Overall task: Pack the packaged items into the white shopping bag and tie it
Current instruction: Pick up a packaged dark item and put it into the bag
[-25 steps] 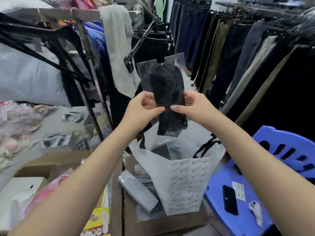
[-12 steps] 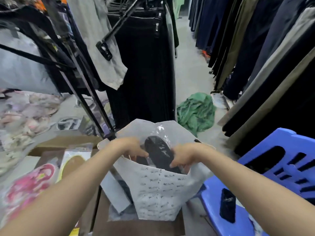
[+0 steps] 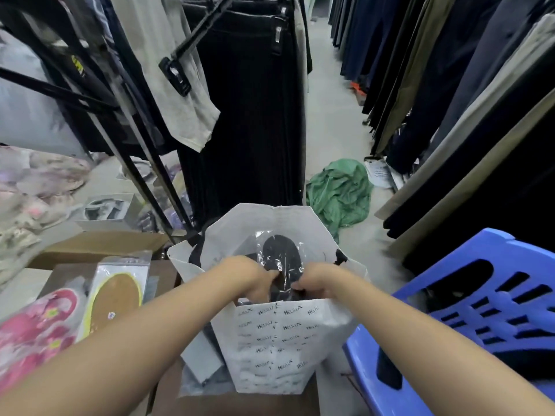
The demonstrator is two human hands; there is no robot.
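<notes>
The white shopping bag (image 3: pixel 270 340) with small black lettering and black handles stands open on a cardboard box at the centre bottom. A black item in a clear plastic packet (image 3: pixel 280 259) sticks half out of the bag's mouth. My left hand (image 3: pixel 252 276) pinches the packet's left side and my right hand (image 3: pixel 315 280) pinches its right side, both just inside the bag's rim. The packet's lower end is hidden inside the bag. More clear packets lie beside the bag: a grey one (image 3: pixel 201 355) and a brown insole packet (image 3: pixel 115 295).
A blue plastic chair (image 3: pixel 480 310) stands close on the right with a black phone on its seat. Pink floral goods (image 3: pixel 36 328) lie at the lower left. A black clothes rack (image 3: pixel 141 151) and hanging trousers line both sides. A green cloth (image 3: pixel 339 190) lies on the floor aisle.
Both hands have brought the black packet down from chest height into the bag's mouth. My view has tilted downward and closer to the bag.
</notes>
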